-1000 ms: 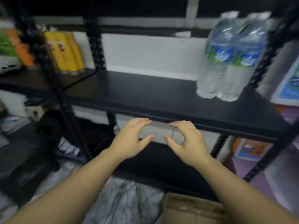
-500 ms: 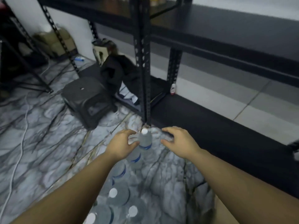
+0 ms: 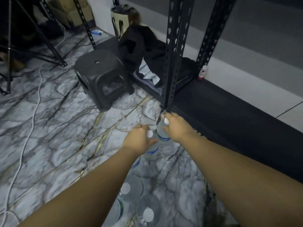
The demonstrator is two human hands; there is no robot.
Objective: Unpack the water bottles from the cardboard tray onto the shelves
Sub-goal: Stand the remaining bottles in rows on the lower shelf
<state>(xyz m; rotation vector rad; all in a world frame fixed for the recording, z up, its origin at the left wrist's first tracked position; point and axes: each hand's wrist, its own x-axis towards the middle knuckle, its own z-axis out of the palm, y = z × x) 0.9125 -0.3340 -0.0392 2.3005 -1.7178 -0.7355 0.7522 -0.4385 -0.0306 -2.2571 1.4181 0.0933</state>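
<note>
The left hand (image 3: 139, 140) curls its fingers round the neck of a clear plastic water bottle with a round white cap (image 3: 151, 145). The right hand (image 3: 176, 126) wraps its fingers round a second clear bottle with a blue label (image 3: 162, 135) just beside it. Both bottles stand on the shiny grey marble floor (image 3: 57, 128), near the black metal shelf post with holes (image 3: 172, 63). More clear round bottles (image 3: 144, 208) stand closer. A black plastic stool (image 3: 103, 77) sits well apart.

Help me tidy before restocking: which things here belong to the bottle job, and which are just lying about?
Job: water bottles in left hand and right hand; standing bottles; black shelving unit.

Lying about: black plastic stool; dark clothing; white cable; cardboard boxes.
</note>
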